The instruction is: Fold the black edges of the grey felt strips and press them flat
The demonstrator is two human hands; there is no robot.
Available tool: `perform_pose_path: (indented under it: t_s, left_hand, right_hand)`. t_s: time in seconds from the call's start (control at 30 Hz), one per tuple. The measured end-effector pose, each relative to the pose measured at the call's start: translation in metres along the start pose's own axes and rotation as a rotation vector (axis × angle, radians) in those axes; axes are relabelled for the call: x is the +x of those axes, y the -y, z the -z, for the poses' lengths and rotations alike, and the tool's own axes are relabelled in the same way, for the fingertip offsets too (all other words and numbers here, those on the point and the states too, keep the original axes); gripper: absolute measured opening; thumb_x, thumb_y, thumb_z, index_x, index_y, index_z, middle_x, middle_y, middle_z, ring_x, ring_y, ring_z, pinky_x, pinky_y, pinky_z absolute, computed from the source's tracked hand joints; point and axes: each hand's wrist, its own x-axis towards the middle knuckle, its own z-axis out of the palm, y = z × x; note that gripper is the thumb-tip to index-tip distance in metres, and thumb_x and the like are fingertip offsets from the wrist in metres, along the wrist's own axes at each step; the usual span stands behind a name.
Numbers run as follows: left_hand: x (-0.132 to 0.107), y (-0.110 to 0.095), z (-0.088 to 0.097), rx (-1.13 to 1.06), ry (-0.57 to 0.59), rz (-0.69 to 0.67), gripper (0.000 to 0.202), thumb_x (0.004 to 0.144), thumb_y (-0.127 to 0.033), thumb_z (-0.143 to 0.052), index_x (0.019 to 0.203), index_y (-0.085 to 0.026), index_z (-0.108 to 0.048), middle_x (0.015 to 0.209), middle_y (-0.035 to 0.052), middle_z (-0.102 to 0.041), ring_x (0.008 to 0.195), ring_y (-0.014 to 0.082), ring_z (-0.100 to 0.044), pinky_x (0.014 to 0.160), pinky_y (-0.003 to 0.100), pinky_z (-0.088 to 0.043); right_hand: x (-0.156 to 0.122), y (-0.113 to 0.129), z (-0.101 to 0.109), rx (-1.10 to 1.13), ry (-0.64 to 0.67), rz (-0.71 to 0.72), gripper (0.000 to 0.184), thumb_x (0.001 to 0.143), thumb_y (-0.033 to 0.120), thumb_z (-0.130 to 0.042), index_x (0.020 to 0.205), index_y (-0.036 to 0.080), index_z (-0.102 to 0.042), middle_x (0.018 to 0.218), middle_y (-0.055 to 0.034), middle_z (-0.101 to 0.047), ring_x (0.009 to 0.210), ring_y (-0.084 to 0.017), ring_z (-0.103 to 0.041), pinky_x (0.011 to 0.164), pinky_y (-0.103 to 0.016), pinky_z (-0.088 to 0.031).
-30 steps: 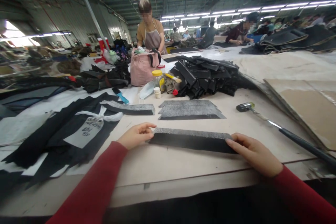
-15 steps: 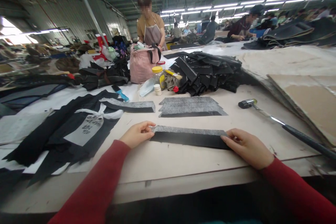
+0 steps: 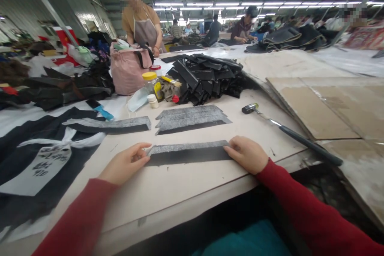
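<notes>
A long dark strip with a grey felt upper edge (image 3: 187, 153) lies flat on the worktable (image 3: 186, 184) right in front of me. My left hand (image 3: 124, 164) pinches its left end between thumb and fingers. My right hand (image 3: 247, 154) rests curled on its right end, fingertips on the material. Both arms wear red sleeves. Just beyond lie a stack of similar grey strips (image 3: 190, 117) and a single strip (image 3: 109, 125) to the left.
A hammer (image 3: 288, 133) lies to the right of the strips. A heap of black pieces (image 3: 207, 76), a yellow-lidded jar (image 3: 151, 84), a pink bag (image 3: 126, 70) and black fabric with a white tag (image 3: 42, 164) surround the spot. A person in an apron stands behind the bag; cardboard sheets (image 3: 327, 106) lie to the right.
The view has swung to the right and tilted, so everything sits further left in the picture. Both hands keep their hold on the strip's ends; the strip stays flat on the table.
</notes>
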Motion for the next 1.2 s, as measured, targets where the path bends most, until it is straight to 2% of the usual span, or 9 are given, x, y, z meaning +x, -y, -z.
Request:
perform_pose_path:
  t_s: [0.27, 0.53, 0.63, 0.73, 0.83, 0.93, 1.0, 1.07, 1.2]
  left_hand:
    - [0.002, 0.007, -0.001, 0.044, -0.005, 0.021, 0.048, 0.069, -0.048, -0.047, 0.110, -0.023, -0.046, 0.075, -0.0014, -0.056, 0.065, 0.0149, -0.052, 0.060, 0.024, -0.039]
    - [0.002, 0.002, -0.001, 0.090, 0.035, 0.039, 0.045, 0.072, -0.047, -0.044, 0.111, -0.024, -0.043, 0.074, -0.0020, -0.053, 0.062, 0.0142, -0.049, 0.059, 0.025, -0.039]
    - [0.002, 0.001, -0.002, 0.122, 0.048, -0.013, 0.042, 0.075, -0.044, -0.041, 0.112, -0.024, -0.042, 0.076, -0.0007, -0.050, 0.061, 0.0142, -0.048, 0.058, 0.025, -0.039]
    - [0.003, 0.002, -0.002, 0.174, 0.003, -0.105, 0.039, 0.076, -0.041, -0.042, 0.110, -0.023, -0.045, 0.088, 0.0029, -0.048, 0.070, 0.0159, -0.049, 0.063, 0.027, -0.041]
    - [0.006, 0.004, -0.001, 0.184, 0.020, -0.169, 0.034, 0.077, -0.039, -0.041, 0.106, -0.024, -0.050, 0.095, 0.0041, -0.046, 0.077, 0.0169, -0.049, 0.067, 0.027, -0.042]
    - [0.009, 0.008, -0.001, 0.167, 0.052, -0.207, 0.032, 0.078, -0.039, -0.040, 0.102, -0.025, -0.055, 0.095, 0.0038, -0.046, 0.082, 0.0174, -0.049, 0.074, 0.028, -0.042]
    - [0.010, 0.011, -0.001, 0.162, 0.056, -0.211, 0.032, 0.077, -0.041, -0.041, 0.101, -0.025, -0.057, 0.094, 0.0035, -0.046, 0.085, 0.0176, -0.049, 0.078, 0.028, -0.041]
    - [0.012, 0.014, 0.000, 0.167, 0.065, -0.209, 0.032, 0.077, -0.042, -0.043, 0.101, -0.027, -0.059, 0.094, 0.0031, -0.046, 0.087, 0.0177, -0.048, 0.080, 0.028, -0.041]
    - [0.015, 0.018, 0.005, 0.195, 0.113, -0.217, 0.033, 0.077, -0.042, -0.042, 0.102, -0.030, -0.059, 0.097, 0.0026, -0.047, 0.090, 0.0182, -0.048, 0.082, 0.027, -0.040]
  right_hand:
    - [-0.002, -0.004, -0.003, 0.006, -0.011, 0.038, 0.021, 0.077, 0.031, -0.047, 0.062, 0.017, -0.050, 0.063, -0.0010, -0.053, 0.062, -0.013, -0.045, 0.058, -0.025, -0.031]
    - [-0.003, -0.004, -0.004, -0.011, -0.006, 0.076, 0.019, 0.077, 0.029, -0.047, 0.062, 0.017, -0.049, 0.066, -0.0022, -0.053, 0.066, -0.014, -0.046, 0.062, -0.026, -0.032]
    - [-0.004, -0.003, -0.005, -0.020, -0.018, 0.100, 0.018, 0.076, 0.027, -0.048, 0.061, 0.017, -0.048, 0.066, -0.0023, -0.051, 0.066, -0.014, -0.045, 0.062, -0.027, -0.032]
    - [-0.004, -0.004, -0.005, 0.029, -0.033, 0.119, 0.016, 0.076, 0.026, -0.049, 0.063, 0.017, -0.047, 0.068, -0.0031, -0.050, 0.067, -0.015, -0.045, 0.064, -0.027, -0.035]
    - [-0.005, -0.006, -0.004, 0.111, -0.109, 0.124, 0.009, 0.074, 0.026, -0.052, 0.075, 0.017, -0.050, 0.080, -0.0061, -0.051, 0.077, -0.018, -0.047, 0.069, -0.031, -0.039]
    - [-0.005, -0.008, -0.002, 0.165, -0.149, 0.181, 0.023, 0.073, 0.023, -0.054, 0.095, 0.018, -0.051, 0.095, -0.0093, -0.050, 0.089, -0.021, -0.046, 0.077, -0.036, -0.040]
    - [-0.004, -0.010, -0.002, 0.186, -0.106, 0.264, 0.021, 0.075, 0.020, -0.051, 0.096, 0.019, -0.054, 0.100, -0.0092, -0.049, 0.090, -0.020, -0.046, 0.079, -0.035, -0.040]
    - [-0.001, -0.013, -0.001, 0.189, -0.043, 0.333, 0.015, 0.077, 0.019, -0.049, 0.087, 0.020, -0.060, 0.098, -0.0081, -0.049, 0.087, -0.018, -0.047, 0.078, -0.034, -0.040]
    - [0.003, -0.022, 0.000, 0.181, 0.037, 0.391, 0.016, 0.077, 0.023, -0.051, 0.084, 0.022, -0.065, 0.099, -0.0076, -0.051, 0.088, -0.017, -0.049, 0.079, -0.033, -0.040]
